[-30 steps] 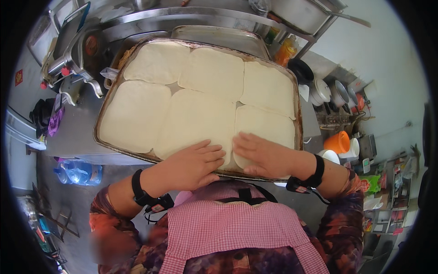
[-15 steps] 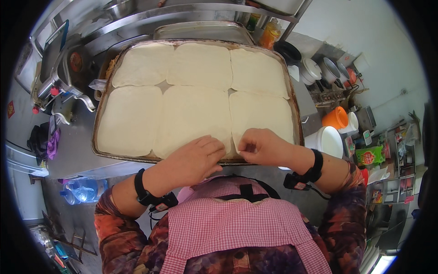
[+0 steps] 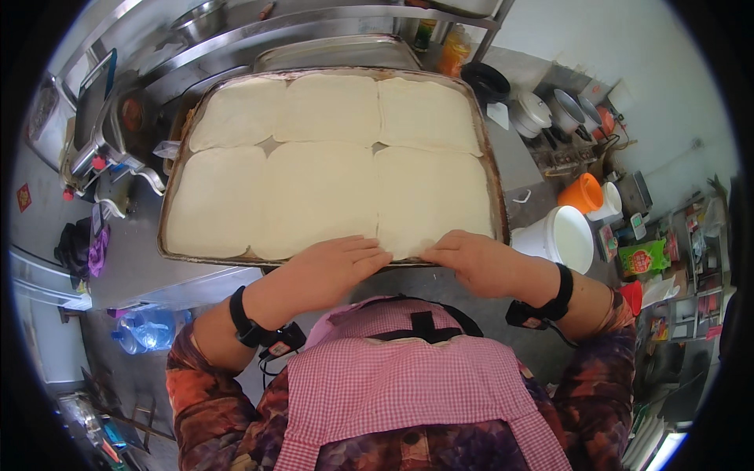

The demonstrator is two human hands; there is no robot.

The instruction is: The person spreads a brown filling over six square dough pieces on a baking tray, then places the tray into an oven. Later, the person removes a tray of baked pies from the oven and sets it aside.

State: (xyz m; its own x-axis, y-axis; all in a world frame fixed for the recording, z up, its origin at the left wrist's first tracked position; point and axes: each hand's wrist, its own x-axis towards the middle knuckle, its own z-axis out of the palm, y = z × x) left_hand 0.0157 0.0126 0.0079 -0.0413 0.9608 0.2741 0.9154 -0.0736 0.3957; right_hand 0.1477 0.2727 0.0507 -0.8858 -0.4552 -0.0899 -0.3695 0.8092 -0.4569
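Note:
A large dark-rimmed baking tray holds several thin, pale rectangular dough sheets laid edge to edge in two rows. My left hand rests at the tray's front edge, fingers stretched out flat over the near right corner of the middle dough sheet. Beside it, my right hand lies palm down on the near edge of the right dough sheet, its fingers extended and pointing left. The two hands are a short distance apart. Both thumbs are mostly hidden, and neither hand holds anything visible.
Another metal tray stands behind. At the right are a white bucket, an orange bucket and a lidded pot. A metal machine stands at the left, with a blue plastic water bottle below the counter.
My right hand has gone from a pinch at the dough sheet's near left corner to lying flat on its edge. The front right sheet now meets the middle one more closely. The view has shifted slightly.

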